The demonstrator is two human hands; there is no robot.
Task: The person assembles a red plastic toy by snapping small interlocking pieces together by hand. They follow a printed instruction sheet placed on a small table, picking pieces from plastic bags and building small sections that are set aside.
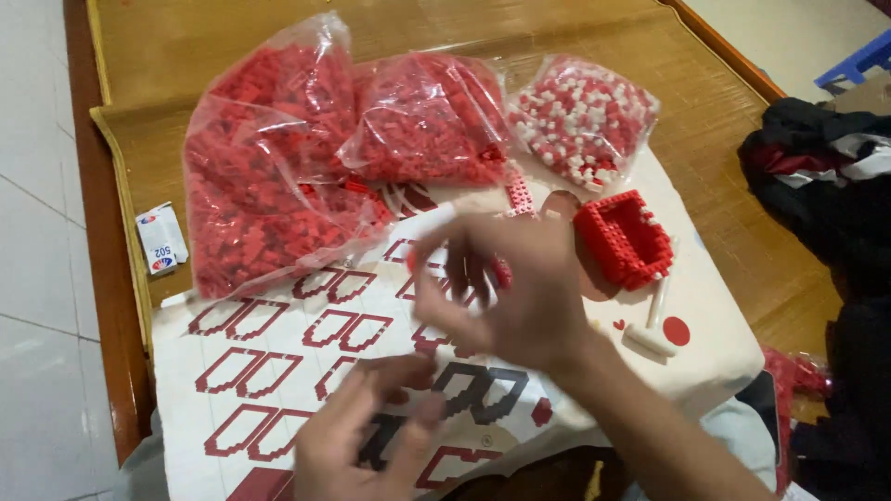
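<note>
Right hand (pixel 506 292) is half-curled, fingertips pinching a small red brick (pixel 501 272). Left hand (pixel 367 427), below it, is loosely curled and motion-blurred; cannot tell what it holds. Red block box (pixel 624 239) sits just right of the right hand.

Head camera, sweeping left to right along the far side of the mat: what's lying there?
Small white box → large bag of red bricks → second bag of red bricks → bag of mixed red and white bricks → partly built red brick box → dark bundle of cloth.

Home room, woven bamboo mat (pixel 715 121), white tiled floor (pixel 37 278), heaped clothes (pixel 826 195)
</note>
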